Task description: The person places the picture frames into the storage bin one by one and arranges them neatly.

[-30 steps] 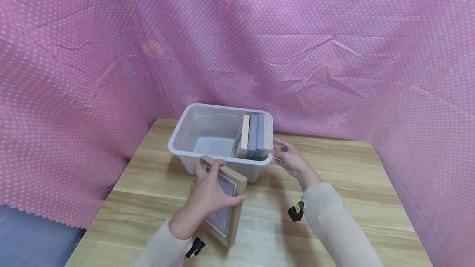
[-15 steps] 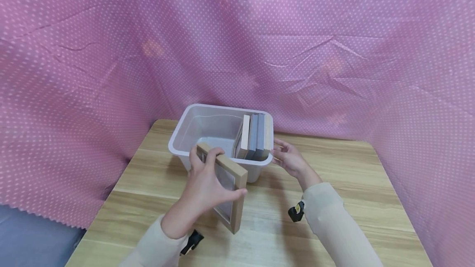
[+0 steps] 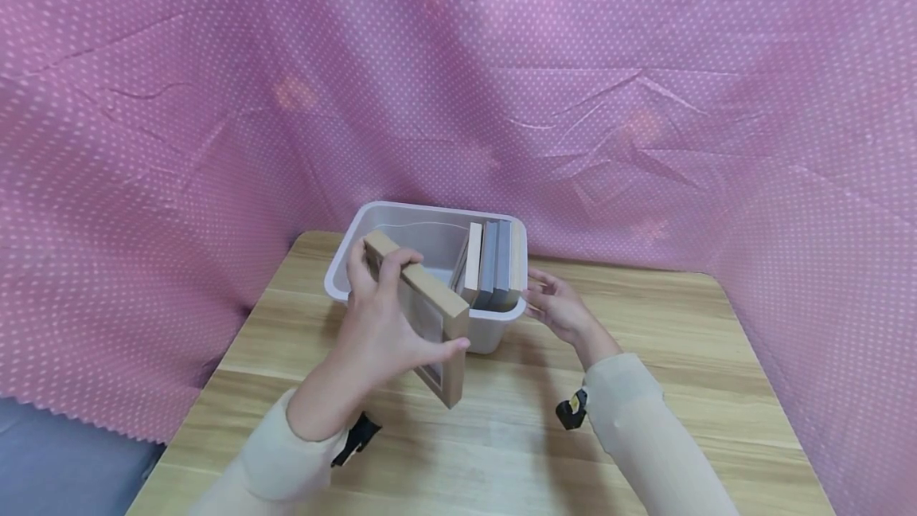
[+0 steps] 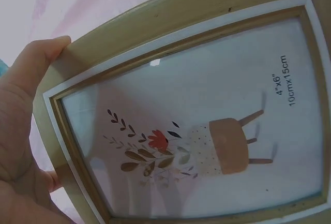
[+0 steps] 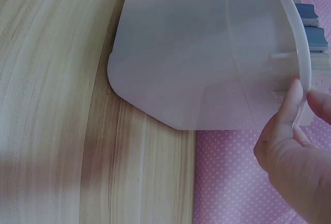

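My left hand (image 3: 376,329) grips a light-wood picture frame (image 3: 435,287) by its edges, fingers over the top and thumb on the near side. The frame is tilted and held above the table, in front of the pale plastic bin (image 3: 487,334) and partly over its front rim. In the left wrist view, the frame's print shows a flower pot on legs and the size "4"x6"". At the bin's right end, my right hand (image 3: 562,313) pinches the rim between thumb and fingers, as the right wrist view shows. Fingertips of the left hand behind the frame are hidden.
Several frames stand on edge at the right inside the bin, among them a cream frame (image 3: 473,257) and a blue-grey frame (image 3: 504,261). The bin sits near the back of the wooden table (image 3: 645,388). Pink dotted cloth (image 3: 609,102) hangs behind and beside it.
My left hand has lifted the picture frame up and away from me, toward the left part of the bin. The right hand and the bin have stayed in place.
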`<state>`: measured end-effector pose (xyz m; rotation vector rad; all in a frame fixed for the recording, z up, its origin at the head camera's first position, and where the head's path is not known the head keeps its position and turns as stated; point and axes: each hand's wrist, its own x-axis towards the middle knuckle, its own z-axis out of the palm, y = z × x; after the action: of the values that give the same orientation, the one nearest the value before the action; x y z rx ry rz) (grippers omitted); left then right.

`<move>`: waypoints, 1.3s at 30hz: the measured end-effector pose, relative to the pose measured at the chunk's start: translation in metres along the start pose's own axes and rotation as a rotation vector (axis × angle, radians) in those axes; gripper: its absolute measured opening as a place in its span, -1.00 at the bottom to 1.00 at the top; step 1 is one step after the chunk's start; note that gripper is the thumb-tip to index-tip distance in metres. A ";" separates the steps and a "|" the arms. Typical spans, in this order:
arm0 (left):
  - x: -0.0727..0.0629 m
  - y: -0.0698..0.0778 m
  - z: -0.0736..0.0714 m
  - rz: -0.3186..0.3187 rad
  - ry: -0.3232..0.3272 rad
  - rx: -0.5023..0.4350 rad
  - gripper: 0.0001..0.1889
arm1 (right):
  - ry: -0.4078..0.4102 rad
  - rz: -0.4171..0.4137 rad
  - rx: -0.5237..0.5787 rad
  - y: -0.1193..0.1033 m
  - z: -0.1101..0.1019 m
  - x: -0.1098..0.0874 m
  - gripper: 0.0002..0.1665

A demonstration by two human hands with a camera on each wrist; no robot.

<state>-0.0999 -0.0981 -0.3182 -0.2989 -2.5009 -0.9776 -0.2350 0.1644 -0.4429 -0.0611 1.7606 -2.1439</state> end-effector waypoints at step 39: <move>0.097 -0.055 -0.015 0.388 0.015 -0.034 0.11 | -0.012 -0.001 -0.008 -0.002 -0.001 0.001 -0.32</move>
<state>-0.1996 -0.1438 -0.2954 -0.7517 -2.2920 -0.8561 -0.2371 0.1655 -0.4418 -0.0764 1.7628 -2.1333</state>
